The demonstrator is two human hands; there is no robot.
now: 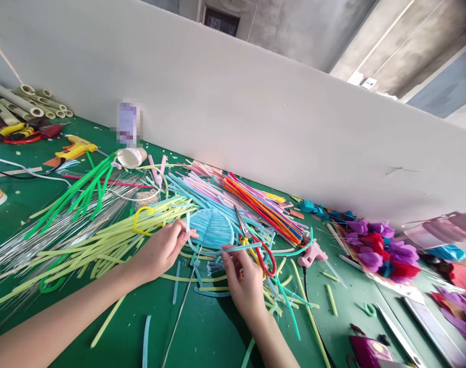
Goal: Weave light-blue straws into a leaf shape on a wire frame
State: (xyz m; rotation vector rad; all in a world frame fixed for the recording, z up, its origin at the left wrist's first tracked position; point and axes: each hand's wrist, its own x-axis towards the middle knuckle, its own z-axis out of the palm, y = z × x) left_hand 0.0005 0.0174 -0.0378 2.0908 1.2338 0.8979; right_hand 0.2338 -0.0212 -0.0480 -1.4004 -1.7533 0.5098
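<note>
A light-blue leaf [213, 227] made of pipe cleaners sits between my hands, with a thin wire stem [182, 305] running down from it. At its left edge, my left hand [167, 248] pinches a light-blue pipe cleaner [187, 223] between thumb and fingers. The strip bends round under the leaf toward my right hand [243, 276]. That hand's thumb and fingers close on its other part, whose free end points right. Scissors [245, 225] with red and yellow handles lie just behind my right hand, which partly hides them.
Yellow-green pipe cleaners [113, 235] and metal wires [64, 225] spread at left. Red and orange pipe cleaners [263, 207] lie behind. A pink glue gun [312, 253] rests at right, a yellow one [76, 147] back left. Purple and red petals [382, 248] lie right. A pale partition [256, 117] rises behind.
</note>
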